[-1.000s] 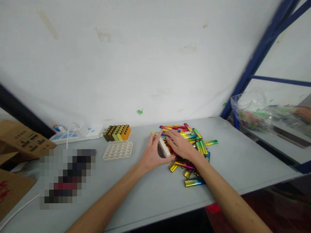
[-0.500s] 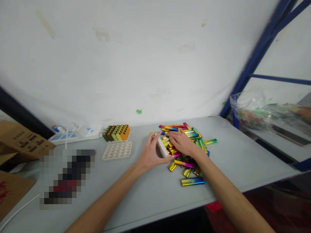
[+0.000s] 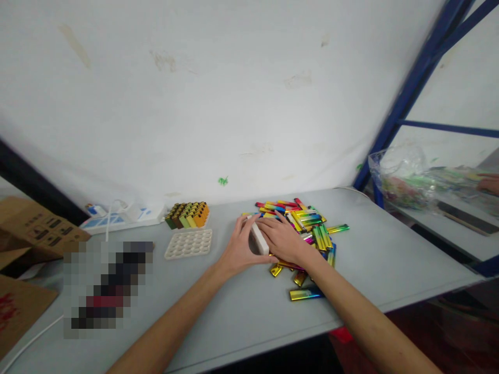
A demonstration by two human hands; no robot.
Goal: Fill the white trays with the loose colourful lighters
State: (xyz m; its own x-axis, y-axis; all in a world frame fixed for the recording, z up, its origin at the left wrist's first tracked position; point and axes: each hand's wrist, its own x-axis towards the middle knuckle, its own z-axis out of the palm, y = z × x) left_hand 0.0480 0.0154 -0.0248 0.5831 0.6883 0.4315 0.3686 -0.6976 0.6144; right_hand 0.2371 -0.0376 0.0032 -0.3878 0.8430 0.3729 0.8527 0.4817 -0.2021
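My left hand (image 3: 238, 245) curls around a white rectangular bar (image 3: 259, 238), with the fingertips at its far end. My right hand (image 3: 281, 240) lies over the near side of a loose pile of shiny metallic gradient sticks (image 3: 306, 223), its fingertips beside the white bar. The hand hides part of the pile. One gold-and-blue stick (image 3: 306, 294) lies apart at the pile's near edge. The sticks look like disposable lighters or vapes, but I cannot tell which.
Left of the hands are a white honeycomb tray (image 3: 188, 244), a block of upright coloured sticks (image 3: 187, 215), a power strip (image 3: 117, 221) and a cardboard box (image 3: 33, 228). A pixelated patch (image 3: 107, 288) covers part of the grey table (image 3: 370, 259). A plastic bag (image 3: 401, 182) and another person's hand (image 3: 489, 184) are at right.
My right hand has slid left, closer to the white bar, and the bar now stands more upright. The lower sticks have shifted slightly, and the lone stick has moved a little left.
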